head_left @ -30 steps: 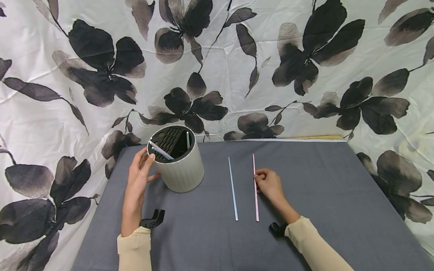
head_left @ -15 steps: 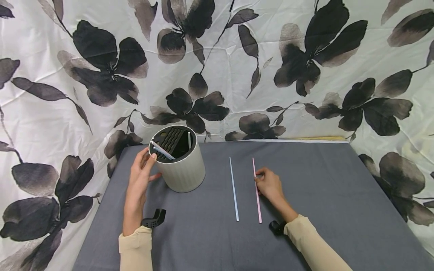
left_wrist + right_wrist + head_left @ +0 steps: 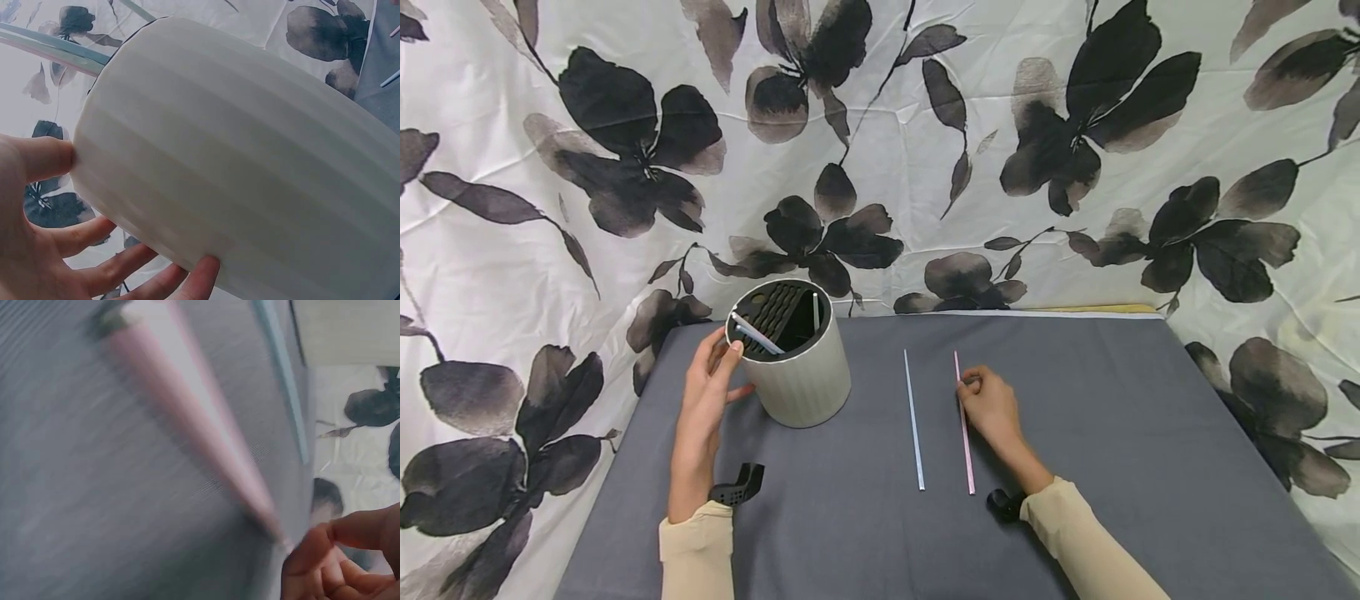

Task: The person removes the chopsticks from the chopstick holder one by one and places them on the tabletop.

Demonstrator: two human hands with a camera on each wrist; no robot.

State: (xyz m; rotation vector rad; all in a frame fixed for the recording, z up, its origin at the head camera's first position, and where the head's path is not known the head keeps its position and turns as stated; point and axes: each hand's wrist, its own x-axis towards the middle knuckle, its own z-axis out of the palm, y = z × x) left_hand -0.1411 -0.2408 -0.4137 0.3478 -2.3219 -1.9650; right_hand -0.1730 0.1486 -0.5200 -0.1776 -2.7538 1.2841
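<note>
R grip (image 3: 990, 404) is pinching pink straw (image 3: 966, 442) nr its far end, longer part running nearward; blue straw (image 3: 914, 425) is lying just L of R grip, apart; L grip (image 3: 703, 375) is holding canister (image 3: 805, 387); poss. risk: off-centre pinch loosening, pink straw pivoting into blue straw.

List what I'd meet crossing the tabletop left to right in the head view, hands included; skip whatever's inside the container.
Left hand, white container, blue straw, pink straw, right hand.
</note>
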